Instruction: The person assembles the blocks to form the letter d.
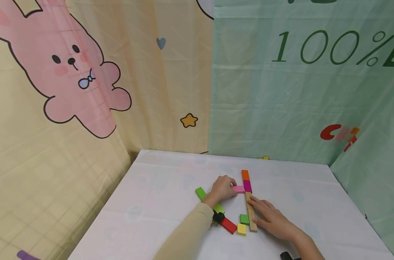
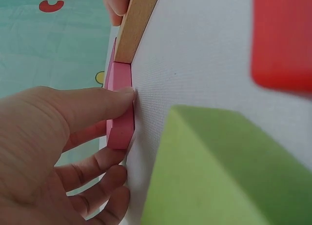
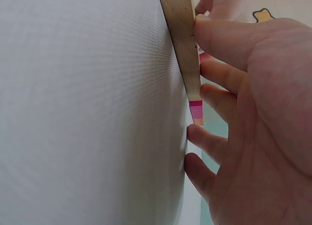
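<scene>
My left hand [image 1: 222, 188] pinches a pink block [image 1: 238, 189] between thumb and fingers; in the left wrist view the thumb lies across the pink block [image 2: 121, 122]. The block's right end meets a magenta block [image 1: 247, 186], which has an orange block [image 1: 245, 175] at its far end. A long wooden strip [image 1: 250, 213] continues the line toward the person. My right hand [image 1: 275, 220] touches that strip from the right, its thumb and fingertips against the side and fingers spread; the right wrist view shows the same wooden strip [image 3: 181, 44].
Left of the strip's near end lie a green block [image 1: 244, 219] and a yellow block [image 1: 241, 229]. A red block [image 1: 228, 225], a light green block [image 1: 219, 209] and another green block [image 1: 200, 193] form a slanting row under the left wrist. Printed curtains [image 1: 265, 108] stand behind the white table [image 1: 171, 173].
</scene>
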A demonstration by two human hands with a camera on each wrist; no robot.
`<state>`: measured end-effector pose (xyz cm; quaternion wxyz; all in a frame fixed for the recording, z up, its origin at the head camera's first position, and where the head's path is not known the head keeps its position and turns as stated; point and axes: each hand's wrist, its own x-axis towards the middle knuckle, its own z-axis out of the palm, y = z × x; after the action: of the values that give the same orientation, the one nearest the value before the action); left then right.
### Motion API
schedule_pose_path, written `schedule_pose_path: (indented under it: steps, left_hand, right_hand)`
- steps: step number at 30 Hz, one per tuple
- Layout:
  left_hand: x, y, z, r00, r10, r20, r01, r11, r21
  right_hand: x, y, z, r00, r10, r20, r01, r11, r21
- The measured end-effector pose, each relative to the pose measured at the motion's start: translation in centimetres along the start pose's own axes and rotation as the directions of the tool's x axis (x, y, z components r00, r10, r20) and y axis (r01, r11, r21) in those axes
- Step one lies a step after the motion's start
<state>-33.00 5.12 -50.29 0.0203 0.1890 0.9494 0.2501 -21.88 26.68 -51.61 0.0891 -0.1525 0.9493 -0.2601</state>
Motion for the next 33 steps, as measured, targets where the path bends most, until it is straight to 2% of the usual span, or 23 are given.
schedule_pose_path:
  steps: [8, 17, 27, 33]
  left_hand:
    - [-0.2, 0.3, -0.1, 1.000, -0.016, 0.006, 0.016, 1.000, -0.002]
    - [-0.6, -0.4, -0.9, 0.998, 0.043, 0.035, -0.041, 0.998, -0.047]
    - [-1.4, -1.1, -2.1, 0.998, -0.006, 0.070, 0.012, 0.995, -0.096]
    - [-2.1, -1.9, -2.3, 0.998, -0.003, 0.062, 0.008, 0.997, -0.081]
  right_hand:
    - [0.0, 0.3, 0.0, 1.000, -0.008, -0.008, 0.008, 1.000, -0.004]
    - [-0.2, 0.3, 0.0, 1.000, -0.022, -0.008, 0.022, 1.000, 0.013]
    - [-0.2, 0.6, -0.2, 0.999, -0.042, -0.016, 0.042, 0.999, -0.007]
    - [-0.2, 0.6, 0.0, 0.999, -0.048, -0.015, 0.048, 0.999, -0.002]
